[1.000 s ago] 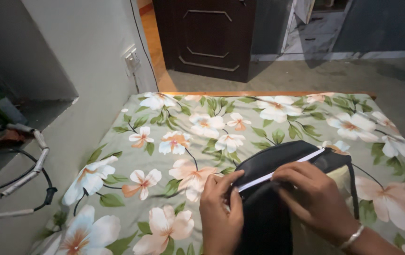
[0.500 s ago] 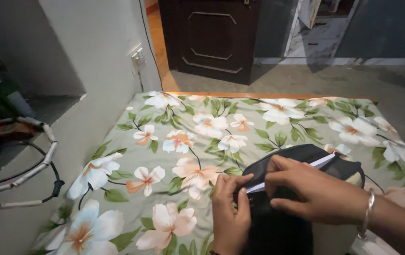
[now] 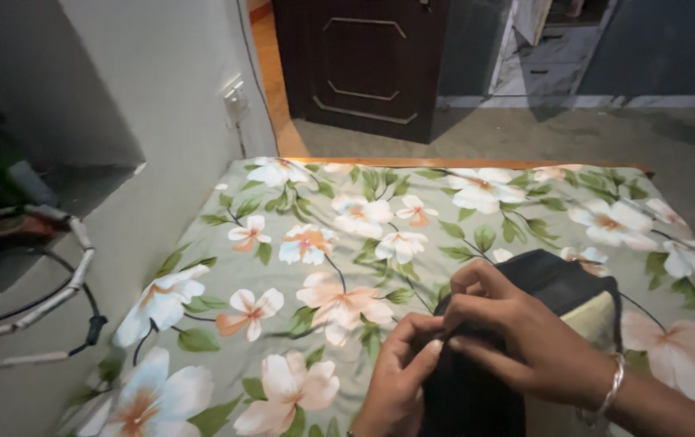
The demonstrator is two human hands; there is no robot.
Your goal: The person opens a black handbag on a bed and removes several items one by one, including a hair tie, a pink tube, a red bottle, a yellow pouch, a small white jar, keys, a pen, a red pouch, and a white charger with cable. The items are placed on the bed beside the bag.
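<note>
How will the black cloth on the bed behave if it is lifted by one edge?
The black cloth would probably hang limp: it already bends and folds under the left hand and right hand. It looks light, since it barely dents the floral bedsheet. It seems unlikely to slip from a pinch.

No packages, labels, signs or screens anywhere here, as far as I can see. Nothing printed turns up on the bed, the wall or the door. The recess at the left edge is too dark and blurry to tell whether anything in there carries a label.
</note>
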